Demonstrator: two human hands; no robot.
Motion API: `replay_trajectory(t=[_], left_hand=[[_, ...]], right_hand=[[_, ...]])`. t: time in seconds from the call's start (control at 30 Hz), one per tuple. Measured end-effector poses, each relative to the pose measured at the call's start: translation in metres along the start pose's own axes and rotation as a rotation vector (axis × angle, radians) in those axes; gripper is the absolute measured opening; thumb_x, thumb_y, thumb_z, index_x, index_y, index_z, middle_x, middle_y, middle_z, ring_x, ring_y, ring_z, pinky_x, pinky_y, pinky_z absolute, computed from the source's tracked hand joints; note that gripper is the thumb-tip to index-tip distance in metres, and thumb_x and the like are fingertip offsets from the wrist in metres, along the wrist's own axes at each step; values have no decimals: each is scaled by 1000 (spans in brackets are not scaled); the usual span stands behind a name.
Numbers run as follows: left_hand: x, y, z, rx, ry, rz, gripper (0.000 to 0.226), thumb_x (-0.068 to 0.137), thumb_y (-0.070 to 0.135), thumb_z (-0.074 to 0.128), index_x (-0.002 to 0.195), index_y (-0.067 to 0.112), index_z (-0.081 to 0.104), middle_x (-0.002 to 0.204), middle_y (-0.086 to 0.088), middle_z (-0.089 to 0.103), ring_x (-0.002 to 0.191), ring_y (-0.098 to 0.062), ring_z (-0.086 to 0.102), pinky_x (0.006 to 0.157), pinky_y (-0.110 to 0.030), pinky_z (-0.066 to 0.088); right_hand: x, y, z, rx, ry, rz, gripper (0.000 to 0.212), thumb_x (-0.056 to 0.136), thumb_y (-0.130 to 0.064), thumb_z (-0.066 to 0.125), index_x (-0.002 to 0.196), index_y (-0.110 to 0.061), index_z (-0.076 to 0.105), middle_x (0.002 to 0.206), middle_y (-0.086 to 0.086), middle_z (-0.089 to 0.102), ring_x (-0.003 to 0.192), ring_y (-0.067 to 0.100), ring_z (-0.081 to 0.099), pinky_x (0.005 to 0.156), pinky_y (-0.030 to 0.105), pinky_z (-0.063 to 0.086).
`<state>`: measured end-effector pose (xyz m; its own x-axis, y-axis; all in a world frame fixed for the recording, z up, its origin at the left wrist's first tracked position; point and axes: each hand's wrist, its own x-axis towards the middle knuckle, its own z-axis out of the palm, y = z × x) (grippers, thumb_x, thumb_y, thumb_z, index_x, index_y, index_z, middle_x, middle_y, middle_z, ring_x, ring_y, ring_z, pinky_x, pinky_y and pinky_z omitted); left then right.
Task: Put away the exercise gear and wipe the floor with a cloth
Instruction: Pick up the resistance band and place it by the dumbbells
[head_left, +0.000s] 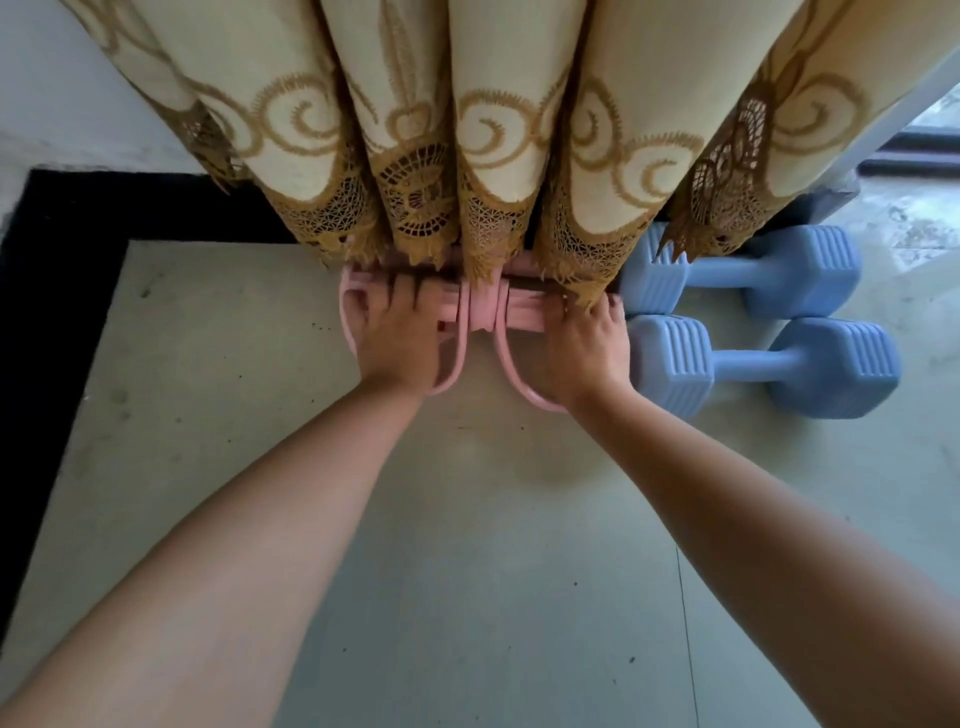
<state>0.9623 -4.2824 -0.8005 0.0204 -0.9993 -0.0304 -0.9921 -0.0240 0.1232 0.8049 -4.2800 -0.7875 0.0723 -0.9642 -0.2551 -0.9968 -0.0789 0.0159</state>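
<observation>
A pink pedal resistance band lies on the floor against the hem of a cream curtain, its far part hidden under the lace. My left hand rests flat on the band's left side, fingers straight toward the curtain. My right hand presses on the band's right end, fingertips at the curtain hem. Two blue dumbbells lie side by side just right of the band: the far one partly under the curtain, the near one beside my right hand.
The pale tiled floor has dark specks and smudges. A black border strip runs along the left and back. A white wall stands at the far left; a doorway threshold shows at the top right.
</observation>
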Motion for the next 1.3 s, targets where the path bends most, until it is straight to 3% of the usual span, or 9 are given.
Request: replay_trajectory(t=[0.1,0.23,0.33,0.37,0.47,0.6,0.8,0.93,1.3], left_hand=[[-3,13,-5,43,-28,147,47,75,16,33,104,6,67,108,-16,67,107,-34,62,92,-51,46],[-23,2,8,37,-233,153,66,88,13,49,148,12,21,153,-7,21,143,-26,16,115,-43,13],[-38,-2,13,67,-315,178,82,88,20,55,152,9,4,159,-6,3,147,-25,0,118,-45,1],[-41,-3,13,62,-335,181,83,89,22,54,152,10,2,159,-5,1,148,-25,-1,119,-45,0],[-50,-3,13,35,-403,180,76,91,23,48,152,12,3,160,-2,2,148,-22,1,119,-43,2],[-47,-1,7,13,-442,182,73,93,19,44,152,14,1,160,0,-2,148,-20,0,120,-40,2],[-41,10,-1,-21,-388,174,64,97,25,42,152,18,9,154,-7,24,139,-29,29,113,-39,24],[-41,15,1,-15,-423,199,72,96,31,47,152,18,4,159,-6,13,142,-29,23,115,-37,20],[-19,16,1,37,-601,234,89,89,38,55,152,24,-5,159,-10,5,145,-31,14,118,-42,21]], right_hand=[[-7,3,10,66,69,-26,40,83,0,56,120,13,52,110,33,56,105,45,53,105,55,35],[-18,5,8,83,28,-18,43,92,-1,44,134,8,41,132,27,44,125,43,38,111,50,23],[-29,0,6,6,40,-20,55,68,3,70,118,18,53,112,34,56,103,54,53,94,56,44],[-34,-2,4,6,35,-27,55,67,2,70,117,18,53,111,33,56,102,51,54,91,53,47],[-46,1,10,55,-116,-32,56,88,-12,48,139,4,30,137,18,36,128,36,32,100,39,36],[-52,7,17,-9,-130,-66,63,91,-11,43,146,2,16,147,15,26,136,35,23,104,39,32],[-53,9,11,-32,-111,-51,49,92,-13,40,139,-6,32,132,11,41,120,32,41,94,37,35],[-53,11,13,-43,-92,-83,36,96,-11,32,129,-6,45,128,12,42,115,31,44,91,36,35],[-40,12,12,-93,-91,-112,36,98,-11,29,128,-4,48,125,14,46,113,32,45,90,36,37]])
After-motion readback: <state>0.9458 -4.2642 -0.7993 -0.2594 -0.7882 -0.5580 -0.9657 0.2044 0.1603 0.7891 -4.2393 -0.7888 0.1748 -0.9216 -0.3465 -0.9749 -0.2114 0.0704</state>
